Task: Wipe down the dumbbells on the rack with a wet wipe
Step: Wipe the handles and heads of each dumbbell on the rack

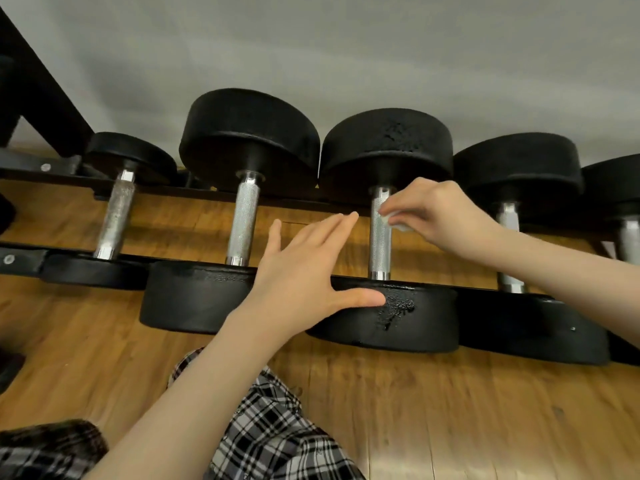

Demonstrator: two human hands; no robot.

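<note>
Mostly hidden — wet wipe (394, 221) bunched under right hand (440, 216) fingers (391, 207).

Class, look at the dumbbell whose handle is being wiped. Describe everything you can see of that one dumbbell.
The dumbbell lies across the rack's two black rails, third from the left. It has two round black heads, seemingly rubber, and a knurled, shiny metal handle. Both heads show rough, chipped patches; the near one looks glossy there, perhaps wet. The right hand pinches a white wipe against the handle's upper part. The left hand is spread open, its thumb resting on the near head.
</note>
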